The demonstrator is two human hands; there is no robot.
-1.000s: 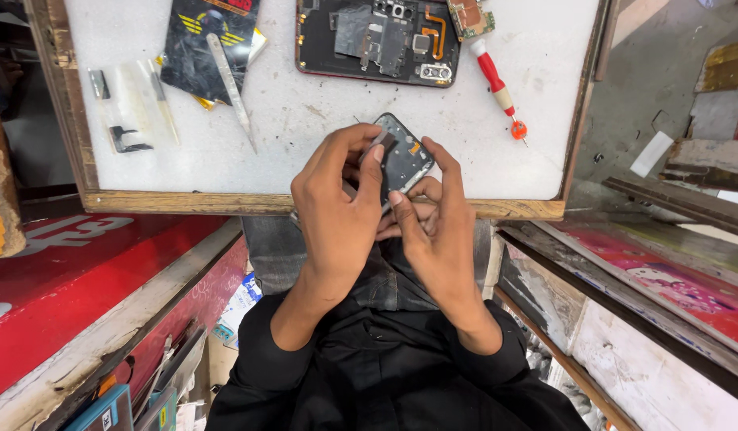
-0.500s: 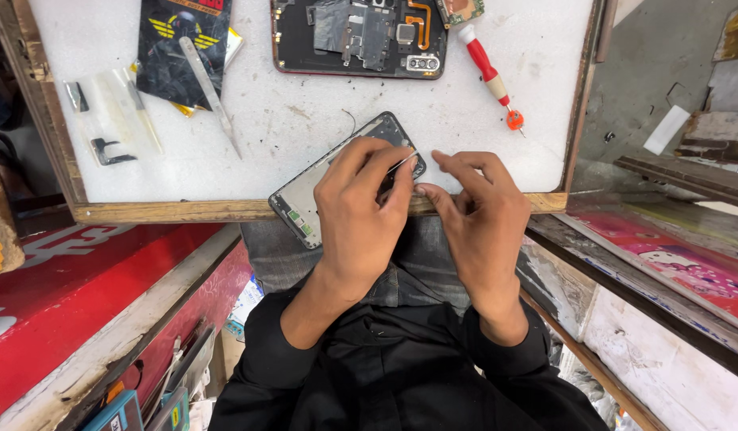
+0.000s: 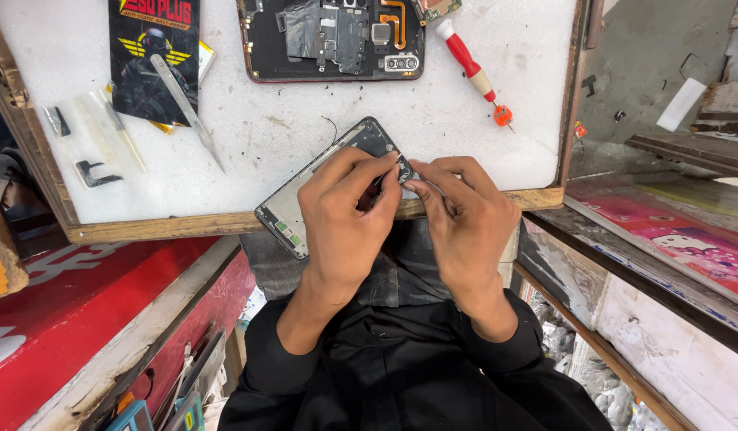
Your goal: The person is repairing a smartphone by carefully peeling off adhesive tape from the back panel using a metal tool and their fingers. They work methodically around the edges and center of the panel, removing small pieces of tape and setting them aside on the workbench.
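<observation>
Head view: I log both hands, left hand [image 3: 345, 211] and right hand [image 3: 465, 215], pinching the phone frame [image 3: 301, 209]; its long axis runs near-left to far-right on the worktop [image 3: 305, 128].

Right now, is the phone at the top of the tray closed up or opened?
Opened: the phone lies back cover off, its dark shields, orange flex and camera modules bare, beside the red screwdriver.

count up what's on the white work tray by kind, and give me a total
Opened phone bodies: 2, one under both hands, one at the top edge
Red-handled screwdriver: 1
Tweezers: 1
Black printed packet: 1
Clear bag of small parts: 1
Total: 6
</observation>
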